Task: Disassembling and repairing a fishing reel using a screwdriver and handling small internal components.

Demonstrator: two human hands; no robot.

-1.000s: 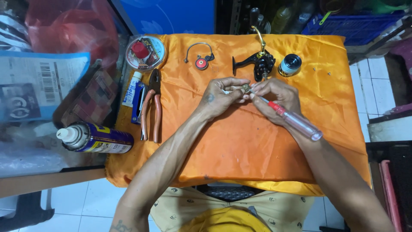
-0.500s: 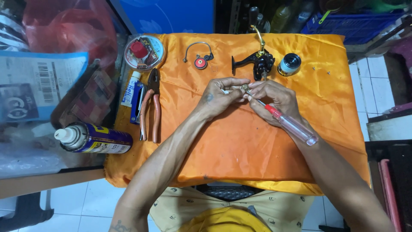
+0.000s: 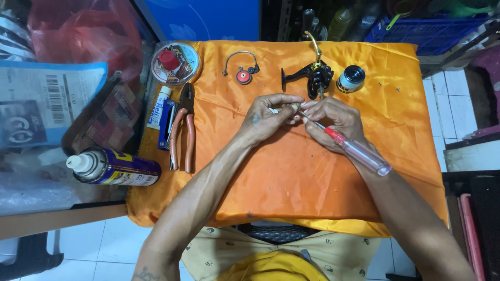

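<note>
My left hand (image 3: pixel 268 118) pinches a small metal part (image 3: pixel 291 107) over the orange cloth (image 3: pixel 291 182). My right hand (image 3: pixel 333 122) holds a screwdriver (image 3: pixel 354 148) with a clear handle and red collar, its tip set against that part. Just beyond my fingers lies a black fishing reel body (image 3: pixel 312 78) with a gold handle arm. A dark spool (image 3: pixel 350 79) sits to its right, and a wire bail with a red roller (image 3: pixel 242 73) lies to its left.
Pliers (image 3: pixel 182 127) with orange grips and a small tube (image 3: pixel 159 106) lie at the cloth's left edge. A round clear lidded tub (image 3: pixel 175 63) stands at the back left. A spray can (image 3: pixel 112 167) lies on the left bench. Tiny screws (image 3: pixel 388 86) rest far right.
My hands stay together on the small part; the screwdriver handle has shifted slightly lower and nearer. Nothing else on the cloth has moved.
</note>
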